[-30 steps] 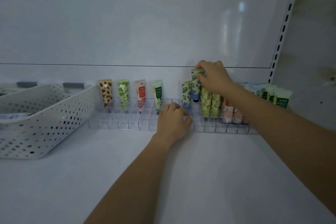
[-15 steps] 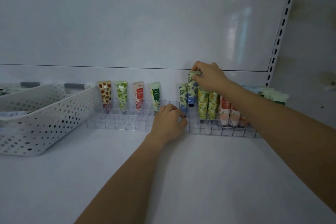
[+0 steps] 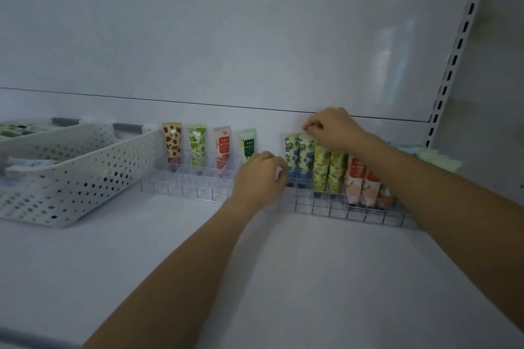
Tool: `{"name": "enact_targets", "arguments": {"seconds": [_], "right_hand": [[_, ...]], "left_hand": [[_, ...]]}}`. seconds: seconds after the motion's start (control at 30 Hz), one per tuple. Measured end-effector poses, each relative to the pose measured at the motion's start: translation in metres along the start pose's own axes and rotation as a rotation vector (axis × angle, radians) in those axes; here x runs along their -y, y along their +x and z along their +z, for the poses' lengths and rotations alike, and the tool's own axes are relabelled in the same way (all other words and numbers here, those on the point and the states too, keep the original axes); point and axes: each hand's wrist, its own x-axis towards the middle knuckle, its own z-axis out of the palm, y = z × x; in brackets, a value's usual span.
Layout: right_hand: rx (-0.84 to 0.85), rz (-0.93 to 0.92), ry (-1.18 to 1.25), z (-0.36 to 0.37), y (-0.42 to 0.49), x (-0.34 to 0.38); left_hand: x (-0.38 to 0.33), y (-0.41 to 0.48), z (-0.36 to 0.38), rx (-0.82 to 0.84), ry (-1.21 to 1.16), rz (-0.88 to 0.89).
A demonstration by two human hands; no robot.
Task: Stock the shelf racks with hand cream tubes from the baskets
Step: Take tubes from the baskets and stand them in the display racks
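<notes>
Both bare forearms are cut off by the picture's lower and right edges as they reach across the smooth white shelf [image 3: 283, 278]. To the left, a white plastic basket [image 3: 71, 173] pierced with round holes is cut by the frame edge, and its contents are too blurred to read. The left hand [image 3: 259, 176] sits with fingers curled against the clear plastic rack [image 3: 354, 212], hiding where it meets a second clear rack [image 3: 181, 187]. Whether it grips a wall there cannot be told.

Farther back, the right hand [image 3: 331, 129] pinches the flat crimped top of a blue-flowered tube [image 3: 306, 156]. The tube stands cap down in the first rack, touching a matching tube [image 3: 292, 153] on its left. Yellow tubes [image 3: 321, 167] and peach tubes [image 3: 355, 178] stand to its right, with more behind the forearm mostly hidden. Four spaced tubes [image 3: 196, 147] stand in the second rack. Behind everything are a glossy white panel [image 3: 255, 37] and a slotted metal upright [image 3: 453, 65].
</notes>
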Motion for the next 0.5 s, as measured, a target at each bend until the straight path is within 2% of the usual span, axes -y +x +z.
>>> {"name": "enact_targets", "arguments": {"seconds": [0.1,0.2,0.33,0.5], "right_hand": [[-0.137,-0.05,0.123,-0.012,0.002,0.004],[-0.186,-0.091,0.201,-0.018,0.002,0.02],[-0.189,-0.161,0.29,-0.013,0.001,0.057],[-0.119,-0.254,0.406,0.0,0.01,0.132]], "left_hand": [[0.003,0.015,-0.027,-0.004,0.033,-0.02],[0.019,0.028,-0.068,-0.019,0.101,-0.028],[0.055,0.035,-0.127,-0.033,0.158,-0.053],[0.115,0.029,-0.185,0.087,0.258,-0.076]]}}
